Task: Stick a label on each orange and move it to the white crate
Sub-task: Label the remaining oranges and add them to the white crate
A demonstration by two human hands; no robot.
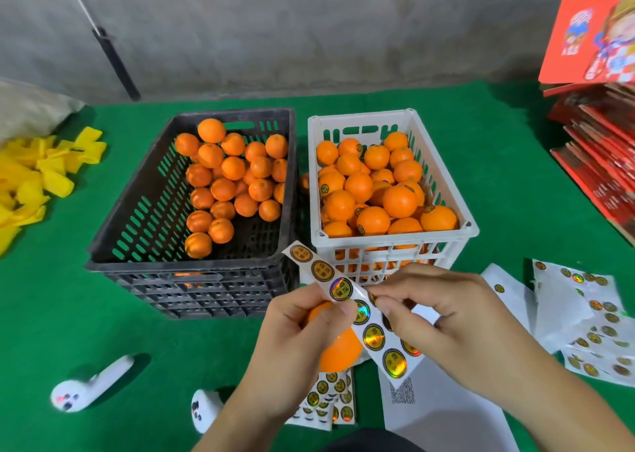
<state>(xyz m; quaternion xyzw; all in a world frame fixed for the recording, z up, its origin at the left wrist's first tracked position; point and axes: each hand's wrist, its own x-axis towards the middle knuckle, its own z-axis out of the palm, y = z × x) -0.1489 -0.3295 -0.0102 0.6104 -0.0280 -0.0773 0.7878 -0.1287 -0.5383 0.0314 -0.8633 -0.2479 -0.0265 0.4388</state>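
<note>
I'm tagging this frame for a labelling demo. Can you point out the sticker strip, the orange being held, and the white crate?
sticker strip (373,337): head view, on a gold sticker.
held orange (338,352): head view, on its exposed lower skin.
white crate (391,240): head view, on its near rim.

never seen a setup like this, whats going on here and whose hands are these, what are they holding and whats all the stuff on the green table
There is no machine here. One camera worn on a person's head looks forward and down, so the hands are that person's own.

The left hand holds an orange and also pinches a strip of round gold labels. The right hand pinches the same strip, apparently to peel off a label.

On the green table stand a black crate with oranges still to be done and a white crate nearly full of oranges, several showing labels. Near the hands lie more label sheets, white paper and two white handheld controllers. At the left edge is a yellow pile, at the right a stack of red boxes.
</note>
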